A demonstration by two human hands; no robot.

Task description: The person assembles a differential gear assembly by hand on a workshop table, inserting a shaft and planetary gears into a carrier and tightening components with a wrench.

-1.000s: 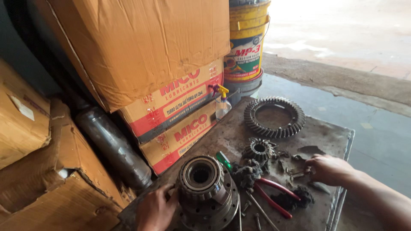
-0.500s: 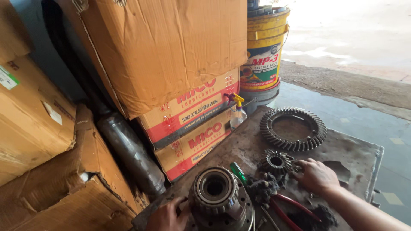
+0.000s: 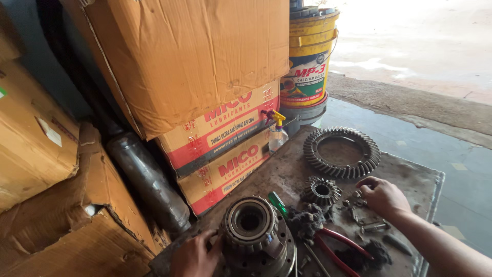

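left hand [image 3: 193, 255] on differential housing [image 3: 254, 237] | right hand [image 3: 383, 196] beside bolts [image 3: 370, 224]

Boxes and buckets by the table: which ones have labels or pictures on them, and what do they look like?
Big plain box: top of the stack, brown, creased.
Two printed cartons: under it, tan with red bands.
Pail: behind the table, round, yellow with a coloured label.
Spray bottle: beside the cartons, clear, yellow trigger.
Left boxes: brown, small white stickers.

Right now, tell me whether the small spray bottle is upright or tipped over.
Upright. The spray bottle stands on its base at the metal table's back edge, yellow trigger head on top, beside the cardboard boxes.
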